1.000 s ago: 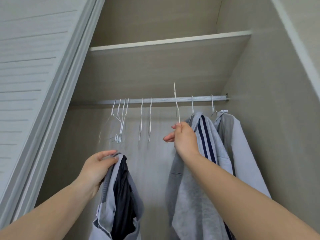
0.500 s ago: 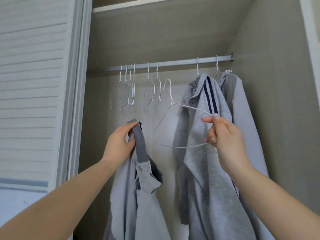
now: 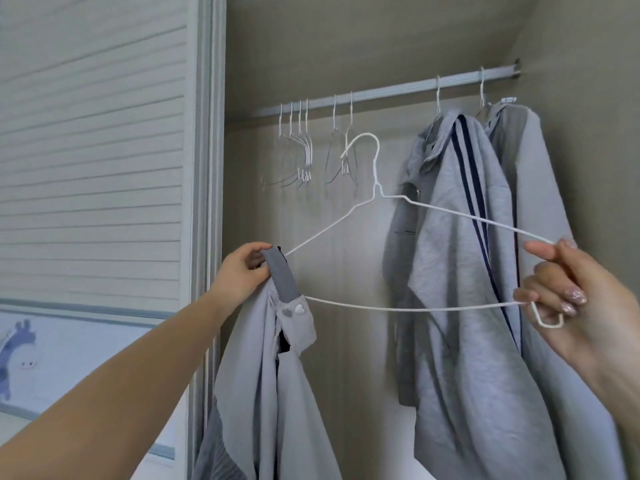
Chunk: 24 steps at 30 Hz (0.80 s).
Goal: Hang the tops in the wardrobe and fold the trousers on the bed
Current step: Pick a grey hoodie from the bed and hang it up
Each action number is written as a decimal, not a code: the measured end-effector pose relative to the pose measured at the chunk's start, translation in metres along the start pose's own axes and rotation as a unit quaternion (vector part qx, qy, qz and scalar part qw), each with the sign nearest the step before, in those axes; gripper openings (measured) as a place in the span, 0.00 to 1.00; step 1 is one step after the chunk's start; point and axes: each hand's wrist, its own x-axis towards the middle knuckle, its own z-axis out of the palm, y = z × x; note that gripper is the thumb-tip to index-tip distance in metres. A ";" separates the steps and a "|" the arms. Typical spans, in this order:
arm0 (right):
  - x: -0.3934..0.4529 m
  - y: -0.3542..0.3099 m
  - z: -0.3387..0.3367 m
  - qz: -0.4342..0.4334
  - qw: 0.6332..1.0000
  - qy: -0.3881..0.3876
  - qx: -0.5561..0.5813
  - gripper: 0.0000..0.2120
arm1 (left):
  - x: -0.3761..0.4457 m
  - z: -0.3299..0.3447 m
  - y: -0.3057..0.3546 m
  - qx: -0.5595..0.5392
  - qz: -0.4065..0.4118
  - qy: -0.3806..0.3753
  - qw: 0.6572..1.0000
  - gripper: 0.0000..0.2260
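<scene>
Since the earlier frame, the white wire hanger (image 3: 377, 216) has turned broadside, its left tip now entering the grey top (image 3: 273, 358) at the collar. Left hand (image 3: 242, 271) pinches that collar while right hand (image 3: 568, 292) grips the hanger's right end, so threading has begun.

Open rail (image 3: 391, 89) stretch between hangers (image 3: 304, 147)

Single head-worn view, close, facing slightly upward into the wardrobe (image 3: 363, 46), hanging rail (image 3: 398, 88) above
</scene>
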 end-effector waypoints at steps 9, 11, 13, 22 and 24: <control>0.010 0.034 0.007 0.094 0.991 -0.007 0.095 0.23 | -0.009 0.012 0.014 0.010 0.027 -0.025 0.999 0.09; 0.010 0.041 0.007 0.108 0.990 -0.018 0.088 0.22 | -0.010 0.015 0.021 0.002 0.032 -0.055 0.998 0.08; 0.010 0.048 0.008 0.122 0.988 -0.035 0.083 0.24 | -0.012 0.023 0.030 -0.001 0.038 -0.088 0.995 0.09; 0.009 0.081 -0.005 0.121 0.992 -0.022 -0.014 0.22 | -0.004 0.046 0.060 -0.077 0.058 -0.050 0.994 0.11; 0.007 0.078 -0.009 0.011 0.974 -0.028 -0.226 0.13 | 0.000 0.046 0.061 -0.063 0.068 -0.041 0.995 0.13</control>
